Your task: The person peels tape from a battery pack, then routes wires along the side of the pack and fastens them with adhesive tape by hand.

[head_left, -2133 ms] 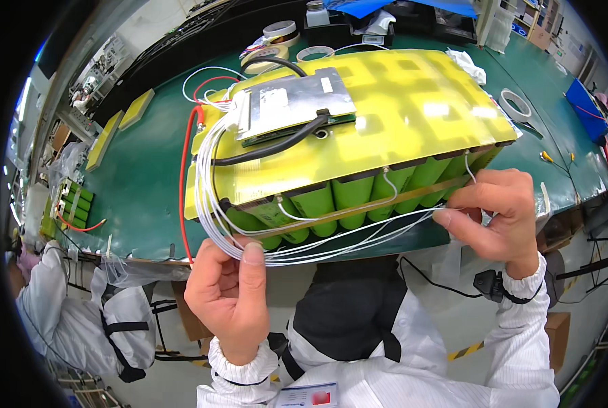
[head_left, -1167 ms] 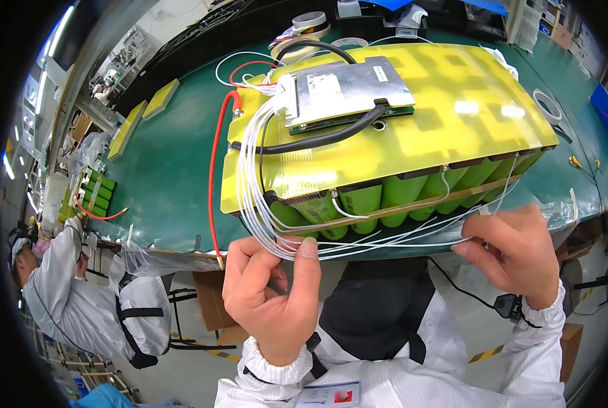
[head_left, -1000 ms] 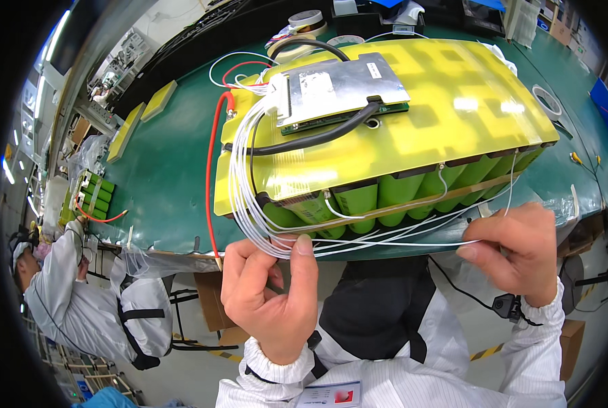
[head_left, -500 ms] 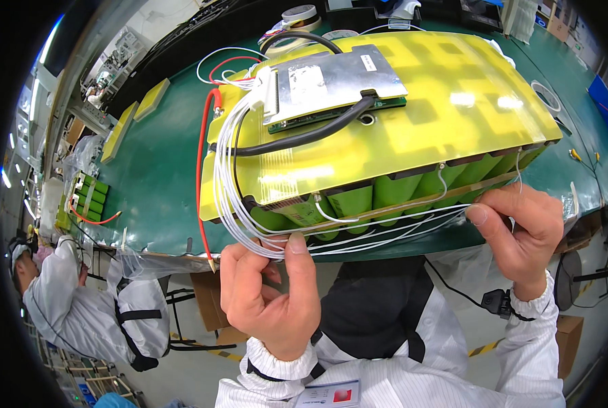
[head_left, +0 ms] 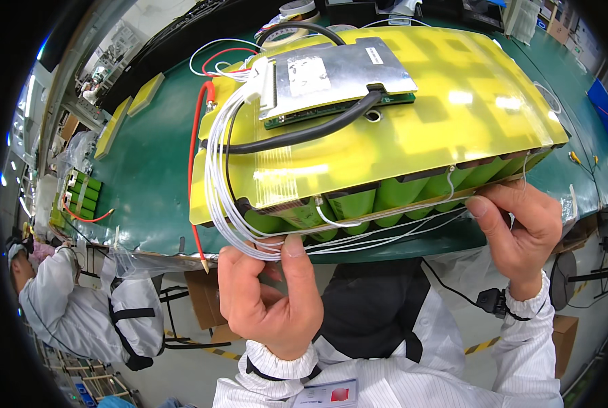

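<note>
A large battery pack (head_left: 399,146) with a yellow sheet on top and green cells along its near side lies before me. On it sits a circuit board under a silver metal plate (head_left: 344,71). A bundle of white wires (head_left: 217,153) curves from the board's left connector round the pack's near left corner. My left hand (head_left: 270,296) pinches this bundle between thumb and fingers below that corner. Near the pack's right end, my right hand (head_left: 521,228) is closed on the far ends of thin white wires, running along the near side; its fingertips partly hide them.
A red cable (head_left: 193,170) with a bare tip hangs at the pack's left end. A smaller green cell pack (head_left: 83,194) and yellow blocks (head_left: 115,126) lie left on the green table (head_left: 144,170). A co-worker in white (head_left: 66,299) sits at left.
The pack appears slightly higher and wider in view, its left edge farther left. Both hands keep their hold on the wires, almost in the same place.
</note>
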`<action>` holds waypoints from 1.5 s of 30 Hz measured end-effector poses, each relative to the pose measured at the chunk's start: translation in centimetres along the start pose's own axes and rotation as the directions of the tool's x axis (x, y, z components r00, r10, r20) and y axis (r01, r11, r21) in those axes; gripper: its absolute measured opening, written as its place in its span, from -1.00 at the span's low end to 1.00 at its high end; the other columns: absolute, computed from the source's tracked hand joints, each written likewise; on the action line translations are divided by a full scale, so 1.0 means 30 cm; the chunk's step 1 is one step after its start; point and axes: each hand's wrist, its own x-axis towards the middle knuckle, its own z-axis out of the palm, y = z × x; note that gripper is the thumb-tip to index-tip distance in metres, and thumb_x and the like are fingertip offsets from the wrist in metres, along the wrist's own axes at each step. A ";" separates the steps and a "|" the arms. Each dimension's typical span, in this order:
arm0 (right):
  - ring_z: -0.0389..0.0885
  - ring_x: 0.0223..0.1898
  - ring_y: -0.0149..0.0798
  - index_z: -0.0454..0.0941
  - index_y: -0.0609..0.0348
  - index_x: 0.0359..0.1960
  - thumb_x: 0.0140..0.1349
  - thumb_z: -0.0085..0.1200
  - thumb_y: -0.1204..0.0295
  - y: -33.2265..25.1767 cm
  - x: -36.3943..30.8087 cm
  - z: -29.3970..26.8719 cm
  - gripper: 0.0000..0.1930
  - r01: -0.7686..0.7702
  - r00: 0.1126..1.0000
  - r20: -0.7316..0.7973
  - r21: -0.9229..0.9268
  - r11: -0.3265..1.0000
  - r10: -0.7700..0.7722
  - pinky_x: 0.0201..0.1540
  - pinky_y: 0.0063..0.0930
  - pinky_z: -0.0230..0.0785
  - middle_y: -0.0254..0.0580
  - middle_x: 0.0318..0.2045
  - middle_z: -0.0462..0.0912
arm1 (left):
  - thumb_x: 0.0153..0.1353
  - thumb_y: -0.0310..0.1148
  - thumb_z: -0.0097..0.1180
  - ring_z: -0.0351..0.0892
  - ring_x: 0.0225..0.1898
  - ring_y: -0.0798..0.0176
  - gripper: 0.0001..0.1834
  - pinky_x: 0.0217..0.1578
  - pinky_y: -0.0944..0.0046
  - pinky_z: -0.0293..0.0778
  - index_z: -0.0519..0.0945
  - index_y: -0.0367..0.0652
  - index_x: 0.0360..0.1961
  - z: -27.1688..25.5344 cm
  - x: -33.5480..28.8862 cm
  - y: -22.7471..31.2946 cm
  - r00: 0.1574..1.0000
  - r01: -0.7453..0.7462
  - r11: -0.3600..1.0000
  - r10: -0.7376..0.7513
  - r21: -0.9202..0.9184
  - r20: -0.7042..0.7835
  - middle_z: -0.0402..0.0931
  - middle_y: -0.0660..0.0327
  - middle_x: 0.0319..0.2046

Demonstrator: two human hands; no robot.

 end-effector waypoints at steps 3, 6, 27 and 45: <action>0.45 -0.65 -0.38 0.70 0.35 -0.37 0.05 0.41 0.62 -0.008 0.003 0.001 -0.86 -0.002 1.000 0.001 0.002 1.000 0.002 -0.57 -0.56 0.21 -0.19 -0.59 0.62 | 0.10 -0.57 0.38 0.26 -0.62 0.46 -0.85 -0.66 0.45 0.01 0.67 -0.29 -0.28 -0.007 0.002 0.004 1.000 -0.013 1.000 0.013 0.008 -0.007 0.51 0.26 -0.47; 0.45 -0.67 -0.39 0.69 0.35 -0.38 0.05 0.41 0.62 -0.016 0.002 0.005 -0.86 -0.013 1.000 -0.011 -0.017 1.000 0.013 -0.58 -0.55 0.21 -0.18 -0.59 0.63 | 0.12 -0.56 0.37 0.27 -0.61 0.47 -0.85 -0.65 0.46 0.02 0.68 -0.29 -0.27 -0.008 -0.002 0.007 1.000 0.014 1.000 -0.014 -0.009 0.002 0.51 0.27 -0.46; 0.46 -0.64 -0.50 0.67 0.38 -0.38 0.07 0.38 0.68 -0.001 -0.002 0.021 -0.88 0.045 0.998 -0.039 -0.061 0.997 -0.048 -0.60 -0.66 0.19 -0.13 -0.48 0.71 | 0.31 -0.53 0.27 0.46 -0.34 0.49 -0.87 -0.30 0.50 0.37 0.60 -0.36 -0.20 -0.031 0.000 0.018 0.975 0.221 0.972 -0.218 -0.084 0.033 0.57 0.25 -0.24; 0.47 -0.66 -0.44 0.70 0.33 -0.43 0.01 0.43 0.63 0.014 -0.004 0.023 -0.88 0.051 0.996 -0.076 -0.017 0.999 -0.052 -0.61 -0.60 0.21 -0.17 -0.58 0.66 | 0.33 -0.49 0.25 0.48 -0.23 0.42 -0.82 -0.12 0.44 0.38 0.59 -0.38 -0.12 -0.039 -0.002 0.010 0.975 0.221 0.972 -0.221 -0.075 0.010 0.60 0.23 -0.25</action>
